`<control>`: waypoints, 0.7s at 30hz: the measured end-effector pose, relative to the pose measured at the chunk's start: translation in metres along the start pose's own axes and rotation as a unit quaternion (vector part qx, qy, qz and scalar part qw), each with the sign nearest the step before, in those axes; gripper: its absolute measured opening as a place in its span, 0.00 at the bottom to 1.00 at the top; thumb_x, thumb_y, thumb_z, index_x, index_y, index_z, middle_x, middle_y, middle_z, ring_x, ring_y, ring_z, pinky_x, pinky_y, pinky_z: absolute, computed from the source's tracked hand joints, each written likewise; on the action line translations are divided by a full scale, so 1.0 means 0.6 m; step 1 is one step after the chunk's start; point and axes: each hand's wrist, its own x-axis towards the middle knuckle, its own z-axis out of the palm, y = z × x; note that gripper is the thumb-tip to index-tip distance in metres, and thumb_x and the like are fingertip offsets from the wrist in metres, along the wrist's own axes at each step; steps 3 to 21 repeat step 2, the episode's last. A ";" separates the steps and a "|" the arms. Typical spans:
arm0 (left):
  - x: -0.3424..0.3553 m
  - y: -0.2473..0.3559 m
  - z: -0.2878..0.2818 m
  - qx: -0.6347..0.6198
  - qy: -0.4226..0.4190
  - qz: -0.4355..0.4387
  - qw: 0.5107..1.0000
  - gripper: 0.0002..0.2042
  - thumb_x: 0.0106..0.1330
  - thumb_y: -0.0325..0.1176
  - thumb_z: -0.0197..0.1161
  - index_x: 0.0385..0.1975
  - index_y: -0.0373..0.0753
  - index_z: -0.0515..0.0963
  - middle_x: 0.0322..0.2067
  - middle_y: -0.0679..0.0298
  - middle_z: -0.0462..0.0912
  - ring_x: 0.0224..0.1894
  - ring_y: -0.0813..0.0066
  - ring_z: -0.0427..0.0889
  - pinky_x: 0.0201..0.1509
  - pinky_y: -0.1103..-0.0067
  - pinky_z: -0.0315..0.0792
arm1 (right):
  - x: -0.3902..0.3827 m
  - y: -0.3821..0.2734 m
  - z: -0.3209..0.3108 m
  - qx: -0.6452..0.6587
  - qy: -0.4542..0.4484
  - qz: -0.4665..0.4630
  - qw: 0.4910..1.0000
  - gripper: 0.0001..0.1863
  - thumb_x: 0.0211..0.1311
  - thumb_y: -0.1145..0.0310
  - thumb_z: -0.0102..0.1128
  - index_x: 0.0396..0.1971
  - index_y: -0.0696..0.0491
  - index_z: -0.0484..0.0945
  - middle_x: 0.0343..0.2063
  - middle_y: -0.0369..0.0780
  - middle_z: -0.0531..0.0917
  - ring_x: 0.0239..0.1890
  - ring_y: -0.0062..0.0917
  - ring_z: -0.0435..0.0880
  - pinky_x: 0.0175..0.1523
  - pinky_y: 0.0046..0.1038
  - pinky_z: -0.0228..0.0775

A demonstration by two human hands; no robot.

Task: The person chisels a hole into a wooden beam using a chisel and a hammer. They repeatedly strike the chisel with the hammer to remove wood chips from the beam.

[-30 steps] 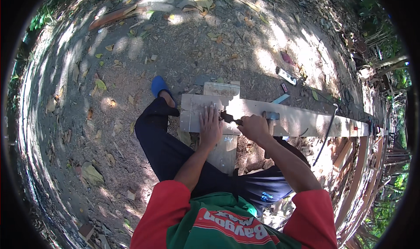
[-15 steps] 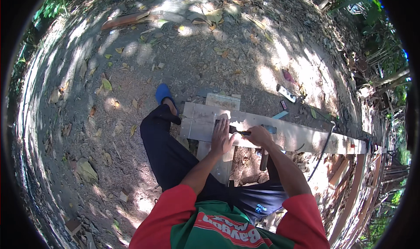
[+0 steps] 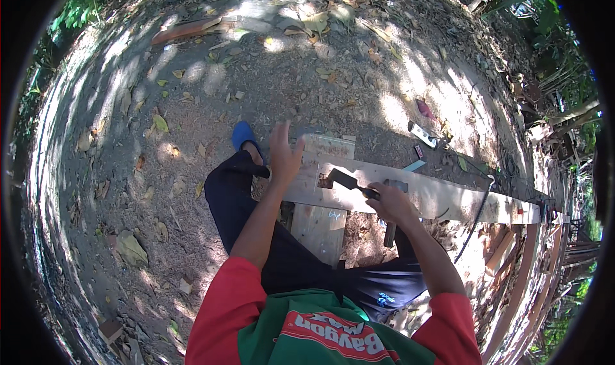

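Note:
A long pale board (image 3: 442,195) lies across my lap area, with a rectangular notch (image 3: 325,180) cut into it near its left end. My right hand (image 3: 392,203) is closed around the handle of a wide-bladed chisel (image 3: 344,178). The chisel blade points left, its tip at the notch's edge. Over the board's left end, my left hand (image 3: 285,157) is raised with its fingers stretched and nothing in it. A hammer lies by my right hand, partly hidden by it; its dark handle (image 3: 389,235) hangs past the board's near edge.
Shorter planks (image 3: 319,230) sit crosswise beneath the board. Beyond it on the ground lie a white-and-dark tool (image 3: 423,135), a small dark red box (image 3: 419,151) and a light-blue strip (image 3: 414,165). A black cord (image 3: 475,221) crosses the board's right part. Long timbers (image 3: 522,282) stand at right.
My left hand has lifted off the board by the notch and swung up and left, its fingers now spread. The chisel blade has come into view, and my right hand has shifted slightly right.

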 end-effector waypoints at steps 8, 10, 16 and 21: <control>-0.069 -0.109 0.019 -0.015 -0.069 -0.041 0.997 0.35 0.62 0.50 0.65 0.66 0.38 0.64 0.66 0.42 0.61 0.70 0.43 0.56 0.73 0.55 0.48 | 0.019 -0.020 0.049 -0.024 -0.006 -0.051 0.998 0.27 0.54 0.56 0.67 0.54 0.48 0.75 0.39 0.50 0.85 0.43 0.43 0.85 0.50 0.42 0.76; -0.069 -0.109 0.019 -0.015 -0.069 -0.041 0.997 0.35 0.62 0.50 0.65 0.66 0.38 0.64 0.66 0.42 0.61 0.70 0.43 0.56 0.73 0.55 0.48 | 0.019 -0.020 0.049 -0.024 -0.006 -0.051 0.998 0.27 0.54 0.56 0.67 0.54 0.48 0.75 0.39 0.50 0.85 0.43 0.43 0.85 0.50 0.42 0.76; -0.069 -0.109 0.019 -0.015 -0.069 -0.041 0.997 0.35 0.62 0.50 0.65 0.66 0.38 0.64 0.66 0.42 0.61 0.70 0.43 0.56 0.73 0.55 0.48 | 0.019 -0.020 0.049 -0.024 -0.006 -0.051 0.998 0.27 0.54 0.56 0.67 0.54 0.48 0.75 0.39 0.50 0.85 0.43 0.43 0.85 0.50 0.42 0.76; -0.069 -0.109 0.019 -0.015 -0.069 -0.041 0.997 0.35 0.62 0.50 0.65 0.66 0.38 0.64 0.66 0.42 0.61 0.70 0.43 0.56 0.73 0.55 0.48 | 0.019 -0.020 0.049 -0.024 -0.006 -0.051 0.998 0.27 0.54 0.56 0.67 0.54 0.48 0.75 0.39 0.50 0.85 0.43 0.43 0.85 0.50 0.42 0.76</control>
